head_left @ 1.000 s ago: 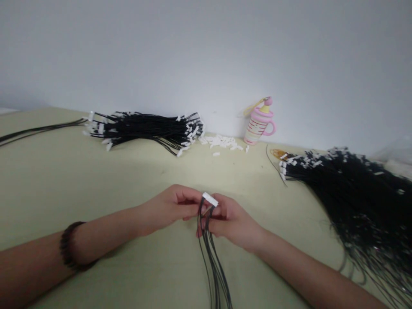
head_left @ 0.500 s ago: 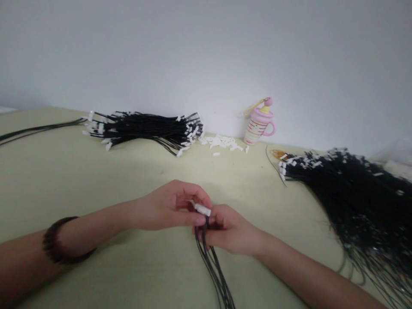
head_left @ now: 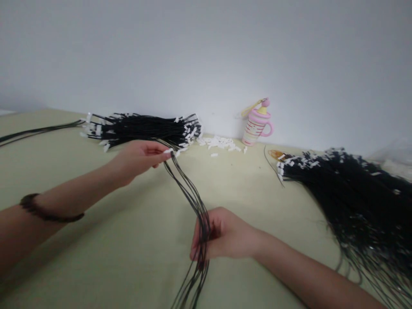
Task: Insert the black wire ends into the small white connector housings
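My left hand (head_left: 141, 159) pinches the white connector (head_left: 168, 150) at the top end of several thin black cables (head_left: 188, 189), in front of the bundle of black cables at the back left. Lower and to the right, my right hand (head_left: 215, 236) is closed around the same cables partway down. From there the cables hang toward the bottom edge, where their lower ends are out of view.
Against the wall lies a bundle of black cables (head_left: 144, 128) with white ends. Loose white connectors (head_left: 220, 142) sit beside a pink striped cup-shaped item (head_left: 255, 126). A large pile of black cables (head_left: 347, 193) fills the right side.
My left hand has moved up and to the left with the white connector, drawing the cables out between my hands. My right hand has stayed nearly in place, with the cables now running through it.
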`<state>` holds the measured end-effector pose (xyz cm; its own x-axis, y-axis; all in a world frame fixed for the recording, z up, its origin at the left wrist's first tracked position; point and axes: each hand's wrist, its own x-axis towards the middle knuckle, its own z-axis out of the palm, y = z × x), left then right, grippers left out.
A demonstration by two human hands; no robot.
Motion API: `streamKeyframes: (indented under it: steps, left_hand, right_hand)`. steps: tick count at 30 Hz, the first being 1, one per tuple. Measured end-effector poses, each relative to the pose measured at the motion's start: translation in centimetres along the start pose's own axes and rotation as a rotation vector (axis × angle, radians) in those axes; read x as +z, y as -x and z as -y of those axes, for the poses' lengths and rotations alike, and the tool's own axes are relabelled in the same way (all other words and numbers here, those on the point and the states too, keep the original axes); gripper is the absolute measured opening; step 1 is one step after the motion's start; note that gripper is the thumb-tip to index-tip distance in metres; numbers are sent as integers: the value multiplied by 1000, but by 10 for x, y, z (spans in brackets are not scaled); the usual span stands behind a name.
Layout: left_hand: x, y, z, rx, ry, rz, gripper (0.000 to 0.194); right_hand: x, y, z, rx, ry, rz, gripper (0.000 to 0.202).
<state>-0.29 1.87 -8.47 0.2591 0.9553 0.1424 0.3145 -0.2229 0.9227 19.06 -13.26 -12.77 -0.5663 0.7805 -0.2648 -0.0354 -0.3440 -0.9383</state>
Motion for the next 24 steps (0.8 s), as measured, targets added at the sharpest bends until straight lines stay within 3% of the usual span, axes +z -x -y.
streamKeyframes:
  steps: [3,8,15,19,24]
  left_hand:
    - [-17,-15,9,-71,114,-157,27]
    - [-35,-26,10,-65,190,-289,29]
    - [-38,-27,4,-5,239,-344,30]
    - [-38,-24,-5,42,274,-359,23]
    - [-41,-12,-29,33,320,-381,17]
  right_hand:
    - [-2,-1,4,-5,-79,-39,25]
    - [-6,0,-1,-54,-44,7,15]
    - [-4,4,8,131,-49,149,23]
    - [-2,3,7,85,23,121,24]
    - [-5,3,7,62,-21,145,22]
